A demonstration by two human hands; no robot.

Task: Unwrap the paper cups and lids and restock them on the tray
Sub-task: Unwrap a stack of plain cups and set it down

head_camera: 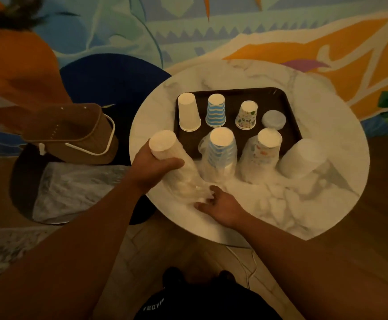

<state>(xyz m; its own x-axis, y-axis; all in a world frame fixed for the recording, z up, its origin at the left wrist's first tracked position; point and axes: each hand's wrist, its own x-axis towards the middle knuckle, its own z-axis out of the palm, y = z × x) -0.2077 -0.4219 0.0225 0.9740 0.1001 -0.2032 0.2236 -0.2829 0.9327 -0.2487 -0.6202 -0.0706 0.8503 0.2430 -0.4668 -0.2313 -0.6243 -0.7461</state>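
Head view looks down on a round marble table [327,125] with a dark tray [287,105] set on its far half. Along the far side of the tray stand three upside-down stacks, left to right: plain white cups [188,113], blue-striped cups [216,110] and floral cups [246,115], with a small stack of pale lids [274,120] at the right end. On the near side stand three bundles in clear plastic: a wrapped blue-striped stack [220,151], a wrapped floral stack [263,153] and a cloudy wrapped bundle of lids [301,158], the last resting on the table just right of the tray's near corner. The left hand [152,168] grips a wrapped white cup stack [165,146] around its middle, holding it tilted over the table's left edge, base end up and to the left. The right hand [220,210] pinches the loose plastic wrap [195,189] at the lower end of that stack, fingers curled into the film. More crumpled clear plastic [281,199] lies on the near right part of the table. Left of the table sit a brown basket [72,132] with a white handle and a bin lined with a plastic bag [72,188]. The wall behind bears a colourful mural [234,31].
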